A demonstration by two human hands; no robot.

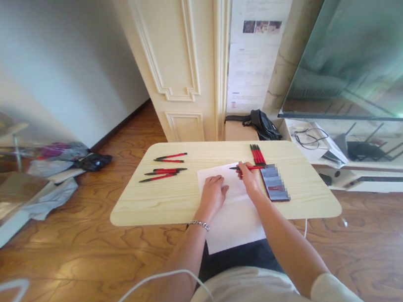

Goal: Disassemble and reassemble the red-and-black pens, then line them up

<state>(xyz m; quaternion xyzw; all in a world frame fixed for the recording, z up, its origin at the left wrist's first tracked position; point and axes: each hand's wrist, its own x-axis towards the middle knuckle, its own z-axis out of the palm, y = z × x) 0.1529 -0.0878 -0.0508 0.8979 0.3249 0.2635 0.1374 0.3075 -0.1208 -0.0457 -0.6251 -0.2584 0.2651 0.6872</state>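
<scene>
My left hand (213,193) lies flat on a white sheet of paper (234,224), fingers stretched out, with a chain bracelet at the wrist. Over the upper right of the sheet, my right hand (249,178) is closed round a red and black pen (255,167). The pen's dark tip points left, and I cannot tell whether it touches the paper. Several loose red and black pens (167,171) lie on the left of the table. More such pens (257,154) sit side by side beyond the right hand. A phone (274,184) with a blurred-out screen lies right of that hand.
The pale wooden table (141,202) has rounded corners, and the paper hangs over its near edge. A white cable (159,276) crosses at lower left. Behind stand a cream panel door (170,35), a black bag (263,125) and a large glossy screen (366,43). Clutter (12,192) covers the left floor.
</scene>
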